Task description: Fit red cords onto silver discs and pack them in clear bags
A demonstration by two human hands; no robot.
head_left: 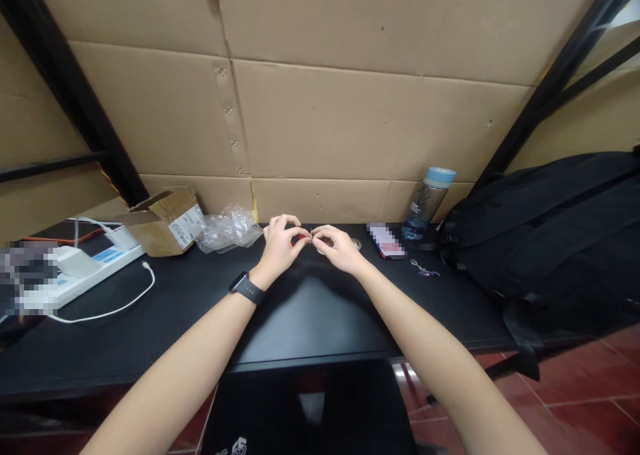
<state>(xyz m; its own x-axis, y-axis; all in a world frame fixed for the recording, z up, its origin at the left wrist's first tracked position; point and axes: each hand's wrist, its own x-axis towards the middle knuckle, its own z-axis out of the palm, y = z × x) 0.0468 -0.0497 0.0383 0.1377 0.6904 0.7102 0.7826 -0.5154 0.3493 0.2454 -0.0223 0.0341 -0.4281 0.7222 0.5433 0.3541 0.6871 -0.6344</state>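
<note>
Black desk (320,322) against a cardboard wall (325,122); one person at work, forearms reaching in from the near edge. Left hand (281,247) and right hand (340,248) meet near the back of the desk. Thumb and forefinger of each are pinched together on a small thing (311,236), held between the fingertips. A trace of red shows at the left fingers. The fingers cover most of it; from where I stand I cannot tell what it is.

Behind the right hand, partly hidden by it: a round clear object (357,244). Dark watch (247,288) on the left wrist.

Left side is the crowded one. Crumpled clear plastic (230,228) lies just beside the left hand; whether they touch, I cannot tell. Next to it, an opened carton (167,222) with a white label. Farther left, a white power strip (103,263) with plugs in it; a white cable (120,314) loops over the desk, its loose end near the carton.

Right side: a phone (386,240) lying flat, near the round object. A keyring (425,268) with a colourful charm on the nearer side of it. Blue-lidded bottle (427,205) upright by the wall. A bulky black backpack (550,242) fills the right end, strap hanging over the edge above red floor tiles (595,402).
</note>
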